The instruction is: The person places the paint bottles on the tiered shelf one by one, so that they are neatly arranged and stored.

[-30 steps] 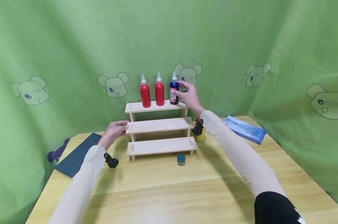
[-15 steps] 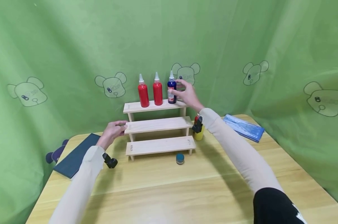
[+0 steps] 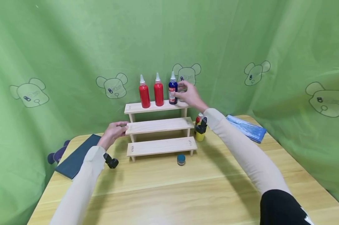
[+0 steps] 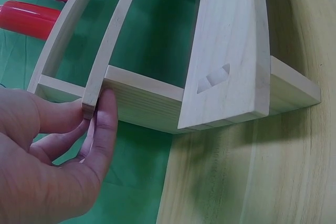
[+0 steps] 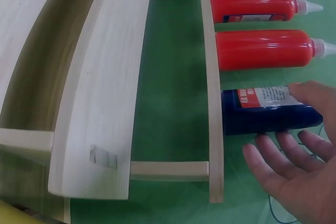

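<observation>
Pale wooden three-tier shelf (image 3: 159,125) stands on the table. On its top tier are two red squeeze bottles (image 3: 144,96) with white pointed caps, and to their right a blue squeeze bottle (image 3: 173,93) with a red and white label. My right hand (image 3: 191,95) is at the blue bottle: the thumb lies across its label and the fingertips meet its other side, as the right wrist view shows. The bottle stands upright. My left hand (image 3: 113,133) pinches the left end of the middle tier (image 4: 107,51) between thumb and fingers.
Before the bottom tier sits a small jar (image 3: 181,160) with a teal lid. Yellow and red bottles (image 3: 199,136) stand right of the shelf, partly hidden. A blue flat box (image 3: 246,128) lies farther right. At left lies a dark green folder (image 3: 79,156); green curtains (image 3: 74,37) hang behind.
My right thumb has slid a little to the right across the blue bottle, and the right forearm has shifted slightly right. My left hand keeps its place on the middle tier.
</observation>
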`<state>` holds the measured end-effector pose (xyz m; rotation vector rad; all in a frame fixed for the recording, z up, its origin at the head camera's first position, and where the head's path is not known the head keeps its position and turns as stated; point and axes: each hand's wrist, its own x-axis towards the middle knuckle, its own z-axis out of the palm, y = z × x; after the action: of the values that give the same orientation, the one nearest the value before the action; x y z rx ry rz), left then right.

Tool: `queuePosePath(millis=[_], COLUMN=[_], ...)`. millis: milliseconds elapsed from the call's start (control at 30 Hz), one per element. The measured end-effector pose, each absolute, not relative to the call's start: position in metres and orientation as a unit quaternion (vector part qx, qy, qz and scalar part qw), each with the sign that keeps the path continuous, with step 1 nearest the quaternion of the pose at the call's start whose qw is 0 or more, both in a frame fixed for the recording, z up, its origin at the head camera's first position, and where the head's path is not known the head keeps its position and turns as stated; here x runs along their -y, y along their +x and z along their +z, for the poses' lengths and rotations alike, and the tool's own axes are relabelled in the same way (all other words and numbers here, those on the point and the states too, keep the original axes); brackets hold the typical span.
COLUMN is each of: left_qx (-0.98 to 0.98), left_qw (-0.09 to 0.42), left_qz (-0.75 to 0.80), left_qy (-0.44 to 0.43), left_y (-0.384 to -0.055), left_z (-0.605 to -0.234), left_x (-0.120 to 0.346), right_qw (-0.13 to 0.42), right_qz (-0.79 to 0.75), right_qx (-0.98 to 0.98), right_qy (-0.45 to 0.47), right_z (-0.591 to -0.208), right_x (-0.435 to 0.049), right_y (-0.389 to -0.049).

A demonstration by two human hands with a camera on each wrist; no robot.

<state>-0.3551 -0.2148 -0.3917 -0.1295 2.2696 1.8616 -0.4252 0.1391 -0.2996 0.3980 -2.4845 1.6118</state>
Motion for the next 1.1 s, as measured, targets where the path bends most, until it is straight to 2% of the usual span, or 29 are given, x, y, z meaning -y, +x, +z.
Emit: queuePosePath(millis=[467, 867, 1100], left_qx=[-0.766, -0.762, -0.763], left_qw=[0.106, 0.103, 0.107], left_qz=[0.632, 0.638, 0.636], left_qy=[-0.05, -0.042, -0.046], left_y=[-0.353, -0.356, -0.354], left_z=[-0.391, -0.394, -0.391], left_x=[0.215, 0.216, 0.214], right_qw=[0.084, 0.119, 0.149], right_qz=[0.532, 0.531, 0.529], right_qx=[0.83, 0.829, 0.828], right_qy=[0.144, 0.13, 0.115], right_z=[-0.3, -0.306, -0.323], right_x=[-0.174, -0.208, -0.228], right_y=[-0.413, -0.395, -0.385])
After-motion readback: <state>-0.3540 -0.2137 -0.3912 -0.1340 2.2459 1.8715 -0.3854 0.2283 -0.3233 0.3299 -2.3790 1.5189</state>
